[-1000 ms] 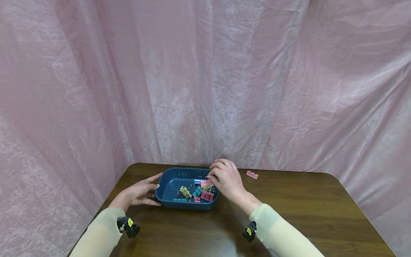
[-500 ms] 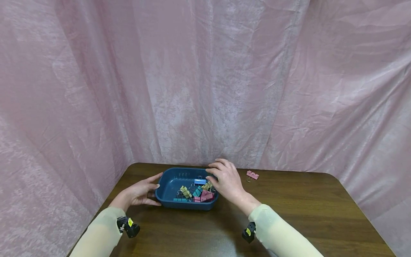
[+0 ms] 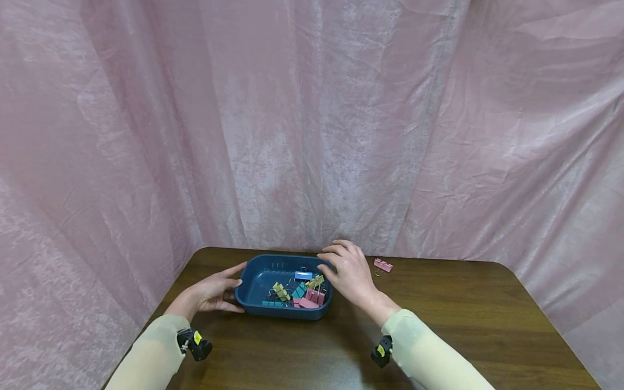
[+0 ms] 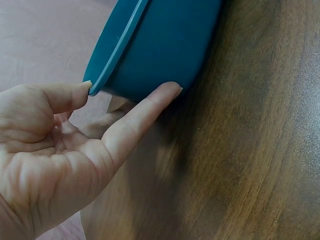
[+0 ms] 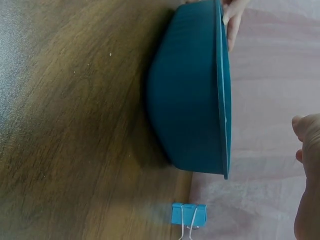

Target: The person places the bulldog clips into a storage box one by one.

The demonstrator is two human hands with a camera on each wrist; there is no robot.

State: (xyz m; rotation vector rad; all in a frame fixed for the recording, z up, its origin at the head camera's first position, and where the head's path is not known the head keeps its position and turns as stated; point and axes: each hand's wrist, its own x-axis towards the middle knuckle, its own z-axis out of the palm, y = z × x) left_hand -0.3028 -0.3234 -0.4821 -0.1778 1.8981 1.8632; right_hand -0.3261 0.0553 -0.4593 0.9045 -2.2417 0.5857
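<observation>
A dark blue rectangular plastic bin (image 3: 283, 312) stands on the table, with several pink, yellow, teal and blue binder clips inside, mostly towards its right end. My left hand (image 3: 216, 292) rests against the bin's left end. In the left wrist view its thumb touches the rim and a straight finger lies along the outer wall. Above the bin's right edge hovers my right hand (image 3: 348, 273), fingers loosely bent and apart, holding nothing. Below them lie a pink binder clip (image 3: 308, 303), a blue one (image 3: 303, 275) and a yellow one (image 3: 316, 281).
To the right of the bin, near the table's back edge, lies a pink binder clip (image 3: 383, 265). A light blue binder clip (image 5: 189, 214) shows past the bin's end in the right wrist view. Pink curtain (image 3: 302, 135) hangs behind the wooden table (image 3: 439, 303).
My right hand has let go of a pink binder clip, which dropped among the others in the bin. That hand then drew slightly to the right. My left hand has stayed in place.
</observation>
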